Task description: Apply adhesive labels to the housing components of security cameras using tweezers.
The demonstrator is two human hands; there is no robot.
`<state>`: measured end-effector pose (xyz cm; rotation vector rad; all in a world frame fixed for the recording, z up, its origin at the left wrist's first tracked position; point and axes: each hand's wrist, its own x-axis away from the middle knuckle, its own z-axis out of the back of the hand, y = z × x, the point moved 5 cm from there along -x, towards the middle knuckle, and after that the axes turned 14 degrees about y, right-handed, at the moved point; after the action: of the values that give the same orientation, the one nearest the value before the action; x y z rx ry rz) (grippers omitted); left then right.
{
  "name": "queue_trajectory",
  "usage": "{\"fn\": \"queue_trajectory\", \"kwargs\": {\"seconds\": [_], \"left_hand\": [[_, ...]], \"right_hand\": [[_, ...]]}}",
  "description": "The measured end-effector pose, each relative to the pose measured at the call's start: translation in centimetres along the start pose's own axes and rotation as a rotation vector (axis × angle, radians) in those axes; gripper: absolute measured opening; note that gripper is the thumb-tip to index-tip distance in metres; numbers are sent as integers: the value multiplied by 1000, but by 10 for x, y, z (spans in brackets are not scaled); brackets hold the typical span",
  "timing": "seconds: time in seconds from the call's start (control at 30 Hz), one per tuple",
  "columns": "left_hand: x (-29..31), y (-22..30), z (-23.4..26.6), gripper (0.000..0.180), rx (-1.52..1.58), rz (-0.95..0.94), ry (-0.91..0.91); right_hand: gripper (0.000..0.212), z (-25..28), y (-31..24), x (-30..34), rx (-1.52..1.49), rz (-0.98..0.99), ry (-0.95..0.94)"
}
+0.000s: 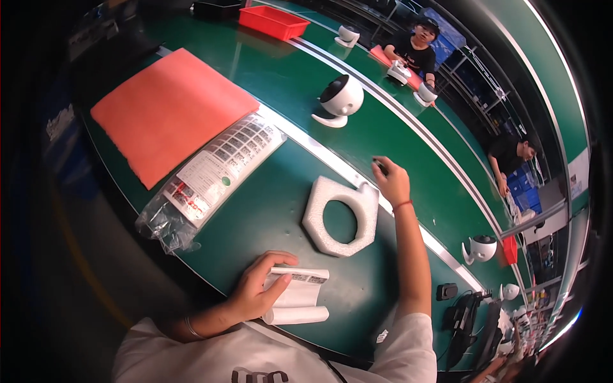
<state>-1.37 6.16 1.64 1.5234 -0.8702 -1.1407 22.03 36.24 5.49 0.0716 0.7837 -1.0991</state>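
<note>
Paper (pixel 299 295) is held at its left side, over the table (pixel 268 214), by the left hand (pixel 258 290). The right hand's (pixel 393 184) fingers are curled near the foam (pixel 313 214); whether anything is gripped cannot be told.

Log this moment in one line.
Left hand: gripping curled white sheet | Right hand: near white foam ring, grip unclear | Table: orange sheet, bagged printed sheets

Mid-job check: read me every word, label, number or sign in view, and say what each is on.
I don't copy print out; here is where it stands.
Bagged papers: picture rows and text, mostly too small to read.
Curled sheet in the left hand: dark printed band, too small to read.
Shirt: large dark lettering, cut off by the lower edge.
Pale panel at right: marks too blurred to read.
</note>
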Motion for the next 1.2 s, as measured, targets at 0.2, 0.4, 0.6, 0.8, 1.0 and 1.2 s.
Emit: {"fn": "queue_trajectory", "kwargs": {"seconds": [0.2, 0.4, 0.6, 0.8, 1.0, 1.2], "left_hand": [[2, -3, 1, 19, 91, 116, -41], [0, -3, 4, 19, 166, 143, -12], [5, -1, 5, 20, 150, 161, -66], [4, -1, 3, 26, 229, 166, -76], [0, 7, -4, 20, 130, 52, -126], [-1, 6, -7, 18, 118, 9, -152]], "right_hand": [[53, -80, -53, -57, 333, 235, -338], [59, -119, -31, -79, 501, 75, -446], [25, -83, -47, -64, 493, 186, -282], [14, 41, -84, -33, 345, 589, 127], [20, 163, -161, 44, 172, 580, 50], [22, 168, -163, 69, -81, 354, -237]]}}
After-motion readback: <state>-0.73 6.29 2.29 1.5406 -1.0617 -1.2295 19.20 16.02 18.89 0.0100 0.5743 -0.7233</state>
